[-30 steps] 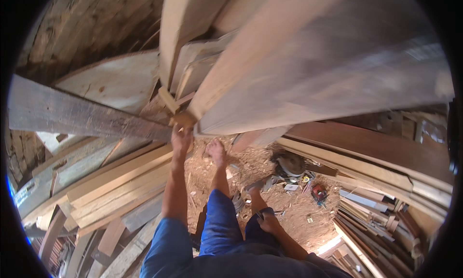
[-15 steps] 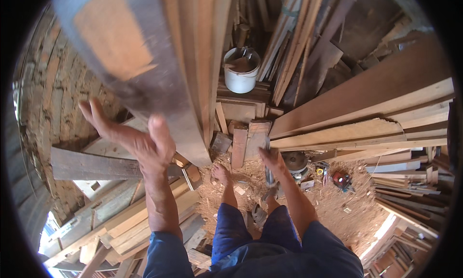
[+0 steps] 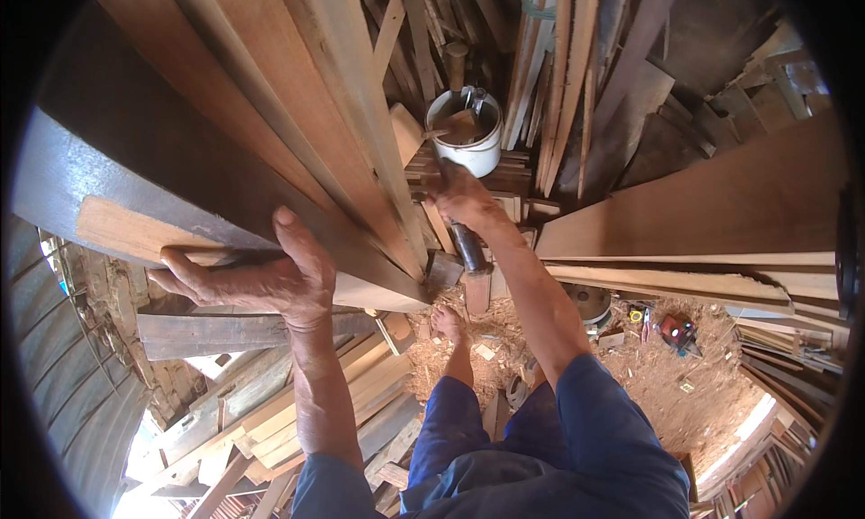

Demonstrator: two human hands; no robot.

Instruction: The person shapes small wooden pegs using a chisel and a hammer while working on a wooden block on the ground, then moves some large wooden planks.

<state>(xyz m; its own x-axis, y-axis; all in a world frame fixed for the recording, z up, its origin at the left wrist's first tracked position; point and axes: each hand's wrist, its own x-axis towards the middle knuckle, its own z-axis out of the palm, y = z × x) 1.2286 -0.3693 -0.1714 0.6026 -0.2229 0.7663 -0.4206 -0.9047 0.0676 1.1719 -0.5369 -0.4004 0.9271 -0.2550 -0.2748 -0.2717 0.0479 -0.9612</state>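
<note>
My left hand [image 3: 261,285] is at the edge of a long, wide dark board [image 3: 180,172] with a bare wood-coloured patch. Its thumb lies against the dark face and its fingers reach along the patched side. Leaning, the board slants from the upper left down to the floor. My right hand [image 3: 473,199] is closed around a dark, elongated tool [image 3: 468,247], whose dark rounded end shows below the fist. The tool's exact kind is unclear. It hangs just in front of a white bucket [image 3: 478,154] with tools and a wood piece in it.
Several brown planks [image 3: 315,113] lean beside the dark board. A wide plank stack [image 3: 703,213] juts in from the right. Shavings cover the floor [image 3: 685,411], where a red device [image 3: 676,332] and a yellow tape measure [image 3: 636,315] lie. More timber [image 3: 306,411] is piled at the lower left.
The dark board's top has swung left and down, and my left hand now meets its edge. My right hand has moved forward with the dark tool, from near my legs to the bucket.
</note>
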